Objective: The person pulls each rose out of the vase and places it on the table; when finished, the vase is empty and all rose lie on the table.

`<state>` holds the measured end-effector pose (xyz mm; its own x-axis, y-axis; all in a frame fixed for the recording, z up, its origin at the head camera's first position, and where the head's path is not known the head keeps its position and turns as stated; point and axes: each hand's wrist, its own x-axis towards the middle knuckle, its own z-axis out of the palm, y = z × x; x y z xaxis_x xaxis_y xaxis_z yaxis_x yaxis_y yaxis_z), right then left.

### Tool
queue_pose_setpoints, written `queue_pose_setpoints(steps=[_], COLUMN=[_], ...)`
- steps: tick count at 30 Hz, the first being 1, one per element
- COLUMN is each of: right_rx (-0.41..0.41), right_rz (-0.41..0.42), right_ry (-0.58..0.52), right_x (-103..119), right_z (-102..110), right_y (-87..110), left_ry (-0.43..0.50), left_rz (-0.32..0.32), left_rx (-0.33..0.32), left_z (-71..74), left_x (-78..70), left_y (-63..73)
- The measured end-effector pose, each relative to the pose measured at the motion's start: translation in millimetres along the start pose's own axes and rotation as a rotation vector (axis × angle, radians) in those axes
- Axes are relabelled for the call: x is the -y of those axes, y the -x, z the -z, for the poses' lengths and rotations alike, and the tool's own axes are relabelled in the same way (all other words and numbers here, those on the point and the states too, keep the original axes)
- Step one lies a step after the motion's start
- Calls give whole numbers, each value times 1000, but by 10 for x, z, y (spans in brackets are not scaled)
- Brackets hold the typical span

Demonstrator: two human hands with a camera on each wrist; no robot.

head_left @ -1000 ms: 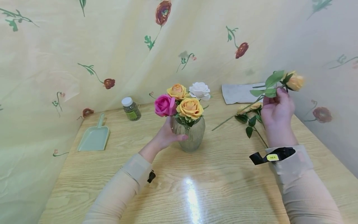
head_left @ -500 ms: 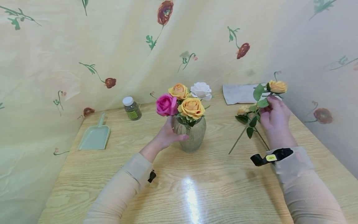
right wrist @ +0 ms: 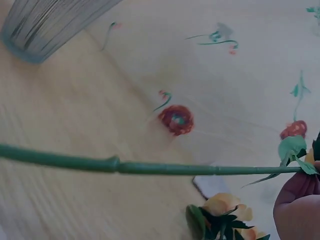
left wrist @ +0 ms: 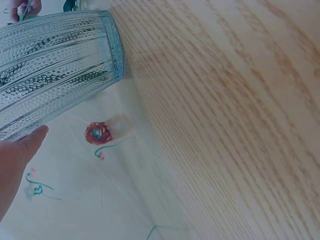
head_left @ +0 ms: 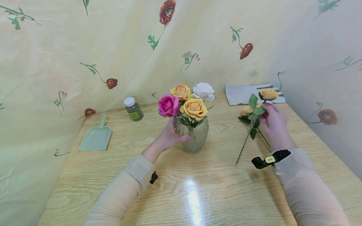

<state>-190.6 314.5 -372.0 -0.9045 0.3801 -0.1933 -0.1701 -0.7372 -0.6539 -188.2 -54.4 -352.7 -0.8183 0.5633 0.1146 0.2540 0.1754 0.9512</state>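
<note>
My left hand (head_left: 167, 137) holds the ribbed glass vase (head_left: 196, 138) from its left side, thumb across the front. In the vase stand a pink rose (head_left: 168, 105), a white rose (head_left: 203, 91) and two yellow roses (head_left: 194, 109). Off to the right, my right hand (head_left: 275, 121) pinches the stem of another yellow rose (head_left: 268, 94) just below its bloom. That rose's long green stem (right wrist: 165, 169) crosses the right wrist view. Beneath it lie more yellow roses (right wrist: 225, 207) on the table, partly hidden by the held one and the hand.
A light green dustpan (head_left: 96, 139) lies at the left of the wooden table (head_left: 158, 201). Behind it stands a white-lidded jar (head_left: 133, 110) with dark contents. A pale glove (head_left: 240, 95) lies at the back right. A flower-patterned cloth (head_left: 124, 47) hangs behind the table.
My right hand has moved left and down with the yellow rose, whose stem has swung steeper and now points toward the front. My left hand stays on the vase.
</note>
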Motion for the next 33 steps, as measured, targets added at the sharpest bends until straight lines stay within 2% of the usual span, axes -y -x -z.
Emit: queue_pose_setpoints(steps=[2,9,13,17,19,26,29,33], right_rx=[-6,-4,46,78,92,191,221,246], right_rz=[-6,15,43,61,64,141,167,175], right_ry=[118,539,881,1143,1222,1525,1591,1625], right_x=[-51,-204,-224,-232,-239,-285,-308,-336], right_z=[0,-8,13,44,60,111,110,115], right_y=[-16,-62,-69,-79,-92,-148,-151,-162], left_ry=[5,2,-13,-21,-19,-37,-38,-30], left_rz=[-4,11,33,11,-3,20,9,-12], left_rx=[2,-5,-15,-28,-35,-53,-53,-49], left_z=[-2,-4,0,0,-5,-18,-19,-16], left_x=[-67,-63,72,200,214,204,201,207], left_y=[24,27,-20,-67,-69,-56,-56,-58])
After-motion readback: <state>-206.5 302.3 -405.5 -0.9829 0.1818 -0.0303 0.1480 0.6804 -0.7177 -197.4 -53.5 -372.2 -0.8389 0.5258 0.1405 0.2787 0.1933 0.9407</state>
